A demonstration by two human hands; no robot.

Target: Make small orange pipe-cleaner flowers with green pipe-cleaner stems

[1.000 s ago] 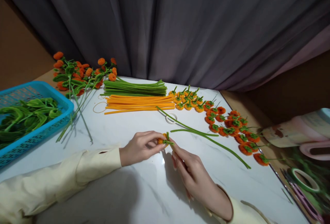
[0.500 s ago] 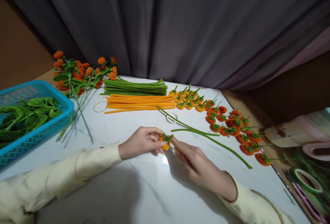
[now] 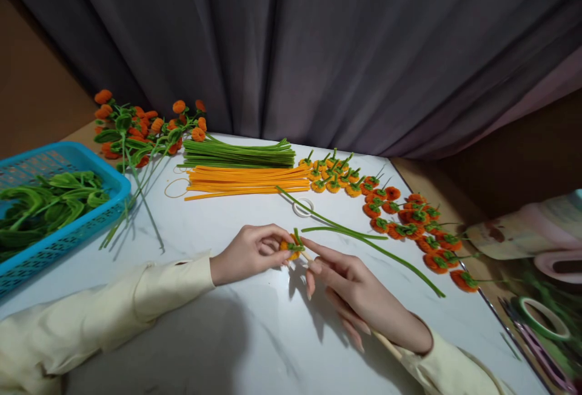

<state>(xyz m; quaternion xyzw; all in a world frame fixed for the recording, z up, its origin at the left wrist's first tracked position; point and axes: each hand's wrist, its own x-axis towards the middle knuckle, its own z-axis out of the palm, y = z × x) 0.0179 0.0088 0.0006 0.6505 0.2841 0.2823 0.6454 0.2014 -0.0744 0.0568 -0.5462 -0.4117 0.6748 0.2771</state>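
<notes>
Between finger and thumb, my left hand [image 3: 254,252] pinches a small yellow-orange flower [image 3: 292,247] with short green pieces on top. Just to its right, my right hand [image 3: 352,286] holds a thin pale stick [image 3: 384,341], whose tip meets the flower's right side. The stick runs back under the palm toward the wrist. Long green stems [image 3: 364,238] lie behind my right hand, crossing beside a white ring [image 3: 303,207]. Farther back are a bundle of orange strips [image 3: 245,180] and a bundle of green strips [image 3: 239,154].
A blue basket [image 3: 119,184] of green leaves stands at the left, near stemmed orange flowers [image 3: 140,128]. Yellow flower heads [image 3: 331,177] and orange ones [image 3: 416,216] lie at back right. Green tape [image 3: 543,318] and scissors [image 3: 539,346] are at far right.
My right hand has shifted slightly right and down, its fingers more spread, and the pale stick now shows. The flower has turned in my left hand, with its green side toward the right.
</notes>
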